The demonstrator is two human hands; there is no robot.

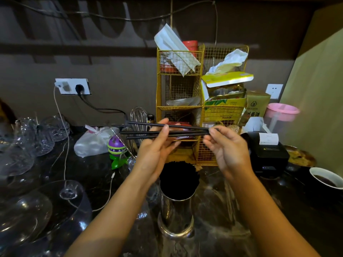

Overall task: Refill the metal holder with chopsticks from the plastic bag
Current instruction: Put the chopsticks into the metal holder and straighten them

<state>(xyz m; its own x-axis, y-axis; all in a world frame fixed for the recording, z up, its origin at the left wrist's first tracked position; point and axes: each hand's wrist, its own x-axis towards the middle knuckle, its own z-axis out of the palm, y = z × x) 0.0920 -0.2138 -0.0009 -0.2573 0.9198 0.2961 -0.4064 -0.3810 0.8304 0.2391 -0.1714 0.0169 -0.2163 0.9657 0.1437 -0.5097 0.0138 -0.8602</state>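
1. Far left of the table (89, 169): I see a cluster of clear glasses (27, 141), some upturned. A wall socket (73, 86) above has a black plug and a white cable in it.
2. The plastic bag (92, 143) lies knotted and slumped on the table, behind and left of the hands. A purple-and-green toy (116, 147) stands just beside it, with a wire whisk (138, 115) behind.
3. Left hand (157, 147): palm up, fingers curled under a few black chopsticks (185, 131), thumb pressed over them. The sticks run roughly level, left to right, slightly splayed.
4. Metal holder (176, 216): upright on the table, directly below the hands, packed with dark stored sticks (179, 179). The held sticks are clear of it.
5. A yellow wire rack (185, 89) stands behind, stuffed with packets and tissues.
6. Right hand (226, 145): thumb and fingers pinch the right ends of the same sticks.
7. Further right: black receipt printer (267, 151), pink jug (280, 112), paper cup (326, 179) of dark liquid.
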